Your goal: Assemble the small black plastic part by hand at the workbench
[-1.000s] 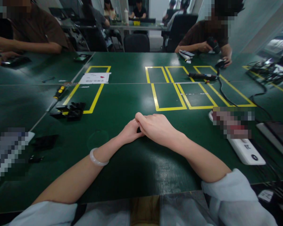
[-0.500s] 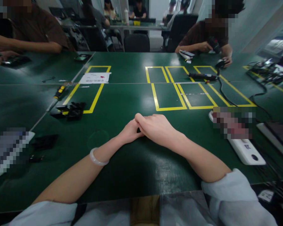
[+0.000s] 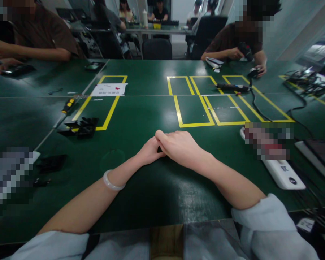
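Note:
My left hand (image 3: 150,150) and my right hand (image 3: 180,146) meet above the near middle of the green table (image 3: 141,119). The right hand lies over the left, its fingers folded round the left fingers, most of which are hidden beneath it. Whether the left fingers close on anything cannot be seen. A pale bracelet (image 3: 113,181) circles my left wrist. Yellow tape outlines (image 3: 197,125) mark the tabletop beyond my hands. To the left lie black parts (image 3: 86,127) and a yellow-black screwdriver (image 3: 68,105).
A white power bank (image 3: 284,173) and a dark-topped device (image 3: 321,157) lie at right. A black electric tool (image 3: 233,87) with a cable lies farther back. White paper (image 3: 109,89) sits left. People work across the table, one holding a dark tool (image 3: 246,51).

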`<state>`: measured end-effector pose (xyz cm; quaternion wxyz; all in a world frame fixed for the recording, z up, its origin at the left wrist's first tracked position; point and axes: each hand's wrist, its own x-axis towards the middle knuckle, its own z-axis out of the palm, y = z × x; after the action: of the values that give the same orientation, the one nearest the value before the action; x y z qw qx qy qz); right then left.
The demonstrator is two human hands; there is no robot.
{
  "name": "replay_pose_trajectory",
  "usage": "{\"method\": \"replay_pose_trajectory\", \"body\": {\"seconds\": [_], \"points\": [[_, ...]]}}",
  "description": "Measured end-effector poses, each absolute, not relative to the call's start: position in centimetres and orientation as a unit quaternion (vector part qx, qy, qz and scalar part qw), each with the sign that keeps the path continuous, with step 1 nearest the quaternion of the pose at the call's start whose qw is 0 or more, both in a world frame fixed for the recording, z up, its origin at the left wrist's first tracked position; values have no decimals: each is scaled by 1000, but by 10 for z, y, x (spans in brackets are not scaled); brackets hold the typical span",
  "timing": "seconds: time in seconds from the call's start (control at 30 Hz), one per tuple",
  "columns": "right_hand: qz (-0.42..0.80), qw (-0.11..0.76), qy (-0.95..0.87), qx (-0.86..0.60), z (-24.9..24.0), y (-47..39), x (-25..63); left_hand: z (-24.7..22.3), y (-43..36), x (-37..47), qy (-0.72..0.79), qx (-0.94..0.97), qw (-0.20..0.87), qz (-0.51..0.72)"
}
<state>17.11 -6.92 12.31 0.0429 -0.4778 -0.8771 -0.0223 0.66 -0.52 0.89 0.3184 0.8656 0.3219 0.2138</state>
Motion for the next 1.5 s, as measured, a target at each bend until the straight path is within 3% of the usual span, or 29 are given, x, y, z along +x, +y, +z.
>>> {"method": "replay_pose_trajectory", "body": {"seconds": [1.5], "points": [[12, 57, -878, -476, 129, -73, 170, 13, -8, 9, 309, 870, 305, 234]]}}
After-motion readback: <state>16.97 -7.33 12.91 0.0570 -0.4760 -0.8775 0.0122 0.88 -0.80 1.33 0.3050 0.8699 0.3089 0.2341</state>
